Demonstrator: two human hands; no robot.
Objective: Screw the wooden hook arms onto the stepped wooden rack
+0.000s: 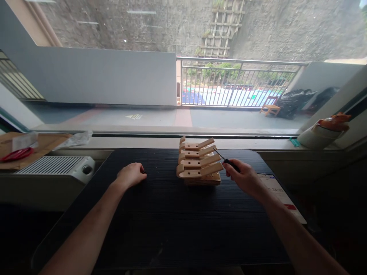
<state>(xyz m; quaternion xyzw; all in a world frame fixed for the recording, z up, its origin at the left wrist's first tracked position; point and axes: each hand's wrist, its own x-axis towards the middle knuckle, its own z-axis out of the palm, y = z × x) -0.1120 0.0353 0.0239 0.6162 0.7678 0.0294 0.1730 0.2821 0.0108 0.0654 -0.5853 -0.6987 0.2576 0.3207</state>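
Observation:
My right hand [242, 176] grips the black handle of a screwdriver [220, 154], its thin metal shaft pointing up and left to the raised ends of the wooden pieces. Several pale wooden hook-shaped pieces [191, 173], curved at the left and each with dark holes, lie in a row on a wooden block [203, 182]. My left hand [132, 174] rests on the table left of them, fingers curled closed. Something small and dark shows at its fingertips, too small to name.
The black table [172, 229] stands against a window sill [137, 143]. A tablet-like screen [282, 196] lies by my right forearm. At the left are a white radiator [57, 166] and red-handled scissors [18, 154] on cardboard. A white pot [321, 133] sits on the sill at right.

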